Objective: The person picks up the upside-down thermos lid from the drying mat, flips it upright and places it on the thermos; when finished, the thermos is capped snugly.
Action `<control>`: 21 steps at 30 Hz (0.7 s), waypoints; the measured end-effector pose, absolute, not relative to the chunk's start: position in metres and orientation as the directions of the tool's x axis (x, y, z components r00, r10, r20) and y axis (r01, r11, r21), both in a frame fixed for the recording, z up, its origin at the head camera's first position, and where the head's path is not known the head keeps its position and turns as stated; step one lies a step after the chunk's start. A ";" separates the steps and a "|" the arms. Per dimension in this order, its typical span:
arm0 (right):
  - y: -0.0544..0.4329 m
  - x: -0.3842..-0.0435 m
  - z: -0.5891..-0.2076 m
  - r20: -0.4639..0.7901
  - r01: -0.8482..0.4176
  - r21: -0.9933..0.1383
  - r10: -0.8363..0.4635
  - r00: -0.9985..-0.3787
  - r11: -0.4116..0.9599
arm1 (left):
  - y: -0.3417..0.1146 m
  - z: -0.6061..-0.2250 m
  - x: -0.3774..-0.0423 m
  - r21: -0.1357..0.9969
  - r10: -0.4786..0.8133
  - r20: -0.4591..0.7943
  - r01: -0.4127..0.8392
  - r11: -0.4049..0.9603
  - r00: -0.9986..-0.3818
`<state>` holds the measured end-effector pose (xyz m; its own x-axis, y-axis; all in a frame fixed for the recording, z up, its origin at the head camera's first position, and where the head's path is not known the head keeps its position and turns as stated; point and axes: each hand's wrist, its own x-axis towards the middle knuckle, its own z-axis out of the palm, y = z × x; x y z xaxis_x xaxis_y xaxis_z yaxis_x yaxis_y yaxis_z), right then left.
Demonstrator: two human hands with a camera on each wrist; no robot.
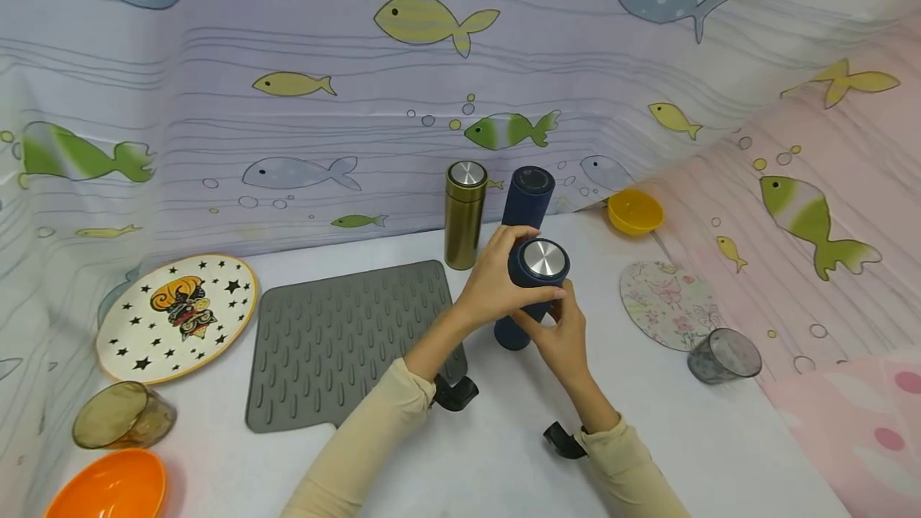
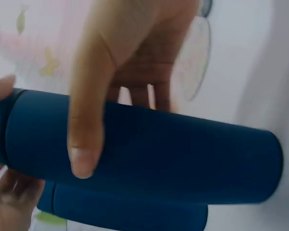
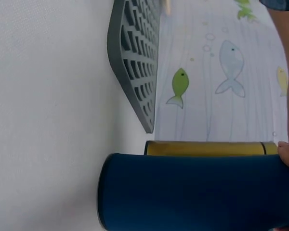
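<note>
A dark blue thermos flask (image 1: 512,332) with a steel-topped lid (image 1: 544,259) stands between both hands. My left hand (image 1: 496,282) grips it around the lid, fingers behind and thumb in front; a few of its fingers (image 2: 12,195) show at the edge of the left wrist view. Lower down, my right hand (image 1: 564,342) holds the body (image 2: 183,154), with the thumb (image 2: 85,149) lying across it. In the right wrist view the flask (image 3: 192,192) hides most of the right hand. Behind it stand a second dark blue flask (image 1: 528,202) and a gold flask (image 1: 464,218).
A grey ridged mat (image 1: 345,342) lies left of the flasks. Further left are a star-patterned plate (image 1: 216,278), an amber glass (image 1: 122,418) and an orange bowl (image 1: 108,490). On the right are a yellow bowl (image 1: 635,213), a floral round mat (image 1: 665,302) and a grey glass (image 1: 723,356).
</note>
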<state>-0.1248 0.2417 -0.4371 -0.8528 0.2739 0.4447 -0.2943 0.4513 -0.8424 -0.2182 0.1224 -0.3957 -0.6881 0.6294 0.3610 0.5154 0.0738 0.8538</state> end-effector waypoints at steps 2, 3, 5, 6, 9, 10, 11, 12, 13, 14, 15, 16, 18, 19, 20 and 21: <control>0.242 -0.124 -0.435 0.442 -0.292 -0.844 0.273 -0.855 0.450 | 0.123 -0.397 -0.218 0.880 0.635 0.377 0.474 -0.019 -0.674; 0.242 -0.124 -0.435 0.439 -0.289 -0.845 0.272 -0.856 0.450 | 0.123 -0.397 -0.218 0.890 0.647 0.372 0.455 -0.044 -0.666; 0.242 -0.124 -0.433 0.430 -0.283 -0.848 0.270 -0.861 0.448 | 0.122 -0.397 -0.219 0.900 0.673 0.352 0.432 -0.054 -0.650; 0.242 -0.124 -0.433 0.428 -0.280 -0.848 0.270 -0.863 0.449 | 0.122 -0.397 -0.220 0.900 0.679 0.346 0.434 -0.044 -0.647; 0.242 -0.124 -0.433 0.427 -0.277 -0.843 0.260 -0.866 0.462 | 0.123 -0.396 -0.220 0.904 0.678 0.332 0.427 -0.029 -0.656; 0.242 -0.126 -0.437 0.426 -0.277 -0.844 0.259 -0.867 0.459 | 0.123 -0.396 -0.220 0.911 0.686 0.325 0.410 -0.042 -0.651; 0.244 -0.127 -0.441 0.424 -0.276 -0.845 0.261 -0.867 0.457 | 0.123 -0.397 -0.220 0.916 0.689 0.318 0.398 -0.047 -0.651; 0.245 -0.129 -0.445 0.420 -0.275 -0.849 0.261 -0.869 0.451 | 0.123 -0.397 -0.220 0.921 0.688 0.307 0.387 -0.041 -0.658; 0.247 -0.130 -0.450 0.417 -0.274 -0.851 0.262 -0.870 0.447 | 0.123 -0.397 -0.220 0.923 0.683 0.304 0.383 -0.038 -0.664; 0.249 -0.132 -0.455 0.412 -0.270 -0.855 0.265 -0.872 0.442 | 0.124 -0.398 -0.219 0.917 0.676 0.308 0.397 -0.024 -0.670; 0.251 -0.134 -0.460 0.408 -0.266 -0.858 0.270 -0.872 0.439 | 0.124 -0.398 -0.219 0.906 0.665 0.311 0.424 0.009 -0.679; 0.253 -0.135 -0.465 0.406 -0.263 -0.860 0.275 -0.872 0.437 | 0.124 -0.398 -0.218 0.894 0.653 0.314 0.447 0.042 -0.689; 0.255 -0.135 -0.468 0.411 -0.272 -0.861 0.271 -0.871 0.431 | 0.122 -0.399 -0.219 0.894 0.645 0.318 0.446 0.039 -0.695; 0.256 -0.135 -0.469 0.415 -0.278 -0.859 0.268 -0.869 0.429 | 0.121 -0.399 -0.221 0.907 0.656 0.316 0.422 0.003 -0.685; 0.256 -0.134 -0.470 0.421 -0.285 -0.857 0.264 -0.868 0.428 | 0.120 -0.399 -0.224 0.923 0.676 0.304 0.384 -0.033 -0.672; 0.256 -0.134 -0.470 0.425 -0.292 -0.856 0.258 -0.868 0.427 | 0.118 -0.400 -0.227 0.939 0.698 0.285 0.337 -0.066 -0.657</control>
<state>-0.1343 0.2564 -0.4698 -0.8678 0.2581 0.4245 -0.2916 0.4272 -0.8558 -0.2273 0.1179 -0.3999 -0.6571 0.6978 0.2852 0.3370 -0.0664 0.9392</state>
